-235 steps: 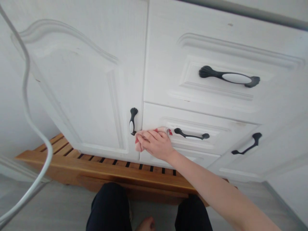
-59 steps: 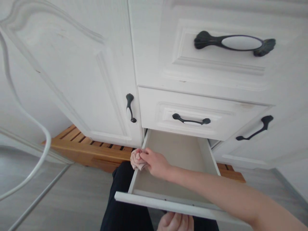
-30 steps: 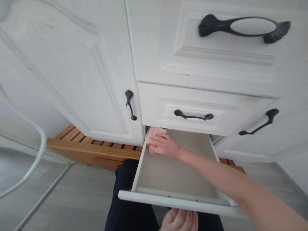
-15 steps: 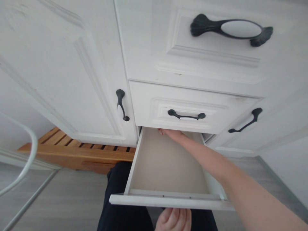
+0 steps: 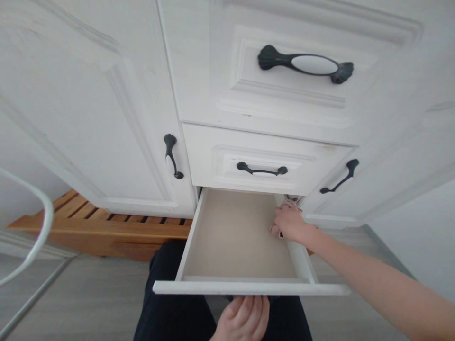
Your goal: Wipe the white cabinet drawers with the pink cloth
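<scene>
A white drawer is pulled out of the cabinet over my lap, its beige bottom bare. My left hand curls its fingers at the middle of the drawer's front panel from outside; what exactly they hook onto is hidden behind the panel. Over the drawer's right side wall, towards the back, my right hand is closed around a pinkish-white cloth. Only bits of the cloth show past the fingers, on both sides of the wall's top edge.
Above is a closed drawer with a black-and-white handle, and a larger panel with a similar handle. Cabinet doors flank them. A slatted wooden bench stands low on the left, and a white curved tube rises at the left edge.
My right hand has moved from the drawer's back left to its right side wall, and the cloth now shows. My left hand stays at the drawer front. The view has shifted slightly.
</scene>
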Motion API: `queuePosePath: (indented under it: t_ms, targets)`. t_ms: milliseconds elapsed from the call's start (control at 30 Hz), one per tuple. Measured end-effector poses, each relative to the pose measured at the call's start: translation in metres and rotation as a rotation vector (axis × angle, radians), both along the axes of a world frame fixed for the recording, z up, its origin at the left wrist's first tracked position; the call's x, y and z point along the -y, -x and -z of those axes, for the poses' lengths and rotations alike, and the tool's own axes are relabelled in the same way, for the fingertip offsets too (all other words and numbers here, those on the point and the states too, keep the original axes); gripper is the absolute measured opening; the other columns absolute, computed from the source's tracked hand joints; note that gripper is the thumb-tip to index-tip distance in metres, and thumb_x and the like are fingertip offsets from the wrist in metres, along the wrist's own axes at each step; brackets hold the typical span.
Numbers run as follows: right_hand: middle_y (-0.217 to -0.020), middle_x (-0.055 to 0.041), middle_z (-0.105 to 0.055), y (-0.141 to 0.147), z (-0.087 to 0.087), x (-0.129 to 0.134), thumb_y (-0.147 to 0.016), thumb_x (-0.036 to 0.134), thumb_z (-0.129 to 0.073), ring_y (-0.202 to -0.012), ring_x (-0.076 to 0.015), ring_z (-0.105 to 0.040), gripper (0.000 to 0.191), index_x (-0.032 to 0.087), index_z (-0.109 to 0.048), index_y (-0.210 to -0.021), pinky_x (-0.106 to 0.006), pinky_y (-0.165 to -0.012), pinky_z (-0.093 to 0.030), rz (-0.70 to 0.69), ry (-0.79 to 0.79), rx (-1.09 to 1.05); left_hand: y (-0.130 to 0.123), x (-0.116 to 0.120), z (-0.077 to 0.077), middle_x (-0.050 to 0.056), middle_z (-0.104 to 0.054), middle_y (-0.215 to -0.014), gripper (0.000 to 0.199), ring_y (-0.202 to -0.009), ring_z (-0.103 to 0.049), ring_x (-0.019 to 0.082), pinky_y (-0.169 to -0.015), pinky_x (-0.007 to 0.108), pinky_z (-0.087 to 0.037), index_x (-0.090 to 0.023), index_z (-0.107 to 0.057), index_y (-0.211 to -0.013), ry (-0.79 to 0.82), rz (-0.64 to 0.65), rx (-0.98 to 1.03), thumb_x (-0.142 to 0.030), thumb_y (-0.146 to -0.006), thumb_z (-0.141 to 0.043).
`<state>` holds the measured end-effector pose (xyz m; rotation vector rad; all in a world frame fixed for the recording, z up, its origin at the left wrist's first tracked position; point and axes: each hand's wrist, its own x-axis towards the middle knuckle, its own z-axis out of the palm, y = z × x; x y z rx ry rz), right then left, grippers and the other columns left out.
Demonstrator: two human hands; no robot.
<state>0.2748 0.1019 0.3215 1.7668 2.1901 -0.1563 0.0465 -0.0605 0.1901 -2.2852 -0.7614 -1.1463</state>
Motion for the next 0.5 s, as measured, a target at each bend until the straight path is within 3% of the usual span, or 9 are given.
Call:
queuePosePath:
  t_ms: [167,267,367,433,500]
  targets:
    - [-0.077,-0.0095,-0.064,-0.007,-0.022,0.070,-0.079,0.019,-0.056,-0.077,-0.0221,-0.058,0.018,0.020,-0.068,-0.066,-0.034,-0.070,-0.035,-0.144,0.265,-0.012,0.000,-0.001,0.005,0.000,-0.072,-0.102,0.020,-0.093,-0.059,0.013,-0.083,0.028,-0.042,-0.025,-0.076,-0.097,-0.028,0.017,0.013,-0.028,-0.084,-0.060]
    - [-0.086,-0.0088,-0.064,-0.010,-0.039,0.086,-0.078,0.018,-0.053,-0.073,-0.0211,-0.058,0.016,0.023,-0.068,-0.076,-0.033,-0.061,-0.030,-0.109,0.424,-0.080,-0.003,-0.001,0.006,-0.001,-0.072,-0.099,0.019,-0.092,-0.060,0.012,-0.081,0.028,-0.043,-0.025,-0.075,-0.097,-0.039,-0.011,0.023,-0.029,-0.084,-0.062]
    - [-0.090,-0.0058,-0.063,-0.008,-0.043,0.074,-0.070,0.019,-0.062,-0.070,-0.0181,-0.057,0.005,0.021,-0.064,-0.074,-0.030,-0.058,-0.033,-0.072,0.532,-0.195,-0.007,-0.002,0.005,-0.001,-0.073,-0.093,0.019,-0.089,-0.061,0.012,-0.076,0.028,-0.042,-0.024,-0.076,-0.095,-0.053,-0.022,0.065,-0.026,-0.086,-0.059]
    - [-0.088,-0.0044,-0.062,0.001,-0.034,0.053,-0.071,0.020,-0.064,-0.071,-0.0161,-0.058,0.002,0.020,-0.062,-0.072,-0.027,-0.062,-0.039,-0.063,0.405,-0.314,-0.010,-0.001,0.004,-0.002,-0.073,-0.088,0.021,-0.086,-0.061,0.011,-0.073,0.028,-0.042,-0.023,-0.076,-0.092,-0.054,-0.023,0.118,-0.022,-0.087,-0.055]
    - [-0.089,-0.0055,-0.062,0.019,-0.020,0.027,-0.078,0.021,-0.060,-0.075,-0.0156,-0.060,0.004,0.018,-0.063,-0.076,-0.026,-0.068,-0.044,-0.055,0.167,-0.401,-0.013,-0.001,0.003,-0.003,-0.073,-0.085,0.025,-0.085,-0.061,0.010,-0.073,0.028,-0.042,-0.024,-0.076,-0.090,-0.043,-0.034,0.150,-0.018,-0.089,-0.052]
